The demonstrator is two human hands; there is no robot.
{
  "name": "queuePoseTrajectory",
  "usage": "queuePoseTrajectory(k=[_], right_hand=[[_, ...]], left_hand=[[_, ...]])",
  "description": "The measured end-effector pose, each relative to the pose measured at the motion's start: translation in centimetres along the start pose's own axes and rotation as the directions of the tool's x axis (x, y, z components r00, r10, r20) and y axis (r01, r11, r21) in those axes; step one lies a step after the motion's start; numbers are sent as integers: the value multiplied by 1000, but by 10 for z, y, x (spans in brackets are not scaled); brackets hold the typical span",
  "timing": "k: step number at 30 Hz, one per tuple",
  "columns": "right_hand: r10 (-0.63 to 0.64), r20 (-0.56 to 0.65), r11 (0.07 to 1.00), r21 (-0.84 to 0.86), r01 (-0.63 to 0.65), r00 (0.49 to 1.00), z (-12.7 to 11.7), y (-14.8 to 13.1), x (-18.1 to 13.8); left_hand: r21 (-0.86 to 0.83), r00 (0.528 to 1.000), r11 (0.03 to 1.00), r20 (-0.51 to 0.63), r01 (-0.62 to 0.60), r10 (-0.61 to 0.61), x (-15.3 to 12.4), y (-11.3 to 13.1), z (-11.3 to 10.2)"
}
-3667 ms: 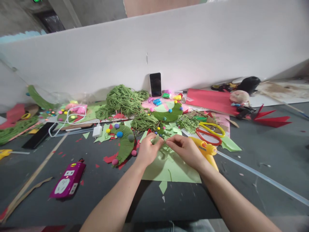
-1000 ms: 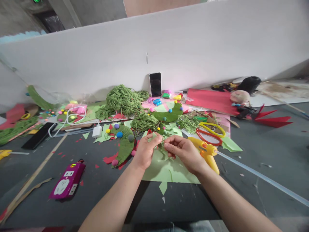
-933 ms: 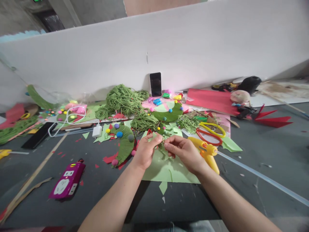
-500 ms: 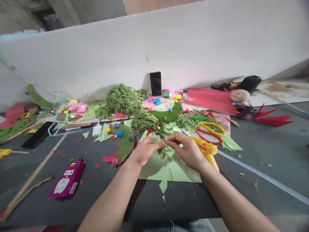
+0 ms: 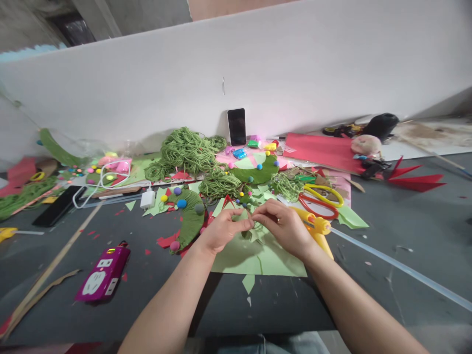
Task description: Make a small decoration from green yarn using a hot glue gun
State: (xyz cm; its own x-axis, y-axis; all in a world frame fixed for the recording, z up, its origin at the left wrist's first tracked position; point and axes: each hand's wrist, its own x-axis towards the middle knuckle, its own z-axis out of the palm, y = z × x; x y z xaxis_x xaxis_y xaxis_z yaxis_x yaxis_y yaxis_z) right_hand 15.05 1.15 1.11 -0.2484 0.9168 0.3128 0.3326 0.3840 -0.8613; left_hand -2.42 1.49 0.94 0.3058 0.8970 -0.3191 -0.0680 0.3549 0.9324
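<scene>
Green yarn piece is being pinched btw. fingertips of left hand & right hand, both clenched on it, prob. for steadiness, just above light-green sheet near tabletop's front edge, mid. Glue gun is lying beside right hand, w/in reach.

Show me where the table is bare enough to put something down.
Bare dark table lies between the purple power strip and the light green sheet, and on the right between the clear glue stick and the red paper star. Crowded: behind the left hand and right hand, which pinch a small green piece, among yarn and scissors.
</scene>
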Motion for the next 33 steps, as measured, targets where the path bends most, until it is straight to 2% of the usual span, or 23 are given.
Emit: queuePoseTrajectory(k=[2, 5, 7, 10, 11, 13, 16, 20, 23, 26, 30, 33], right_hand=[[62, -13, 998, -25, -62, 998, -1, 1, 0], [187, 50, 982, 5, -188, 981, -3, 0, 0], [254, 109, 964, 50, -260, 961, -3, -3, 0], [307, 147, 942, 95, -323, 940, 0, -5, 0], [312, 141, 939, 104, -327, 940, 2, -5, -1], [299, 99, 945, 107, -309, 949, 6, -5, -3], [210, 0, 977, 27, -210, 978, 11, -6, -7], [-35, -94, 988, -151, 21, 995, 16, -4, -11], [-227, -138, 938, -299, 178, 964, 18, -3, -13], [-369, -118, 843, -460, 279, 922, 19, -4, -14], [-459, -71, 732, -595, 332, 886, 19, -6, -16], [-481, -59, 706, -617, 347, 875, 19, -7, -16]], left_hand=[[68, 997, 996, 55, -59, 56, -1, 4, 1], [199, 993, 973, 49, -117, 109, -2, 8, 1], [311, 983, 934, 7, -177, 184, -1, 7, 2], [415, 939, 868, -79, -273, 334, 0, 3, 4], [428, 927, 858, -106, -284, 359, 1, 1, 5], [406, 930, 879, -152, -249, 334, 2, -3, 6], [213, 958, 968, -223, -135, 183, 4, -5, 8], [-46, 969, 996, -238, -83, 70, 4, -3, 8], [-139, 978, 988, -208, -65, 35, 2, 0, 8], [-200, 984, 978, -176, -55, 19, 0, 3, 8], [-276, 987, 960, -161, -41, -4, -3, 7, 11], [-308, 986, 950, -167, -49, -3, -3, 9, 12]])
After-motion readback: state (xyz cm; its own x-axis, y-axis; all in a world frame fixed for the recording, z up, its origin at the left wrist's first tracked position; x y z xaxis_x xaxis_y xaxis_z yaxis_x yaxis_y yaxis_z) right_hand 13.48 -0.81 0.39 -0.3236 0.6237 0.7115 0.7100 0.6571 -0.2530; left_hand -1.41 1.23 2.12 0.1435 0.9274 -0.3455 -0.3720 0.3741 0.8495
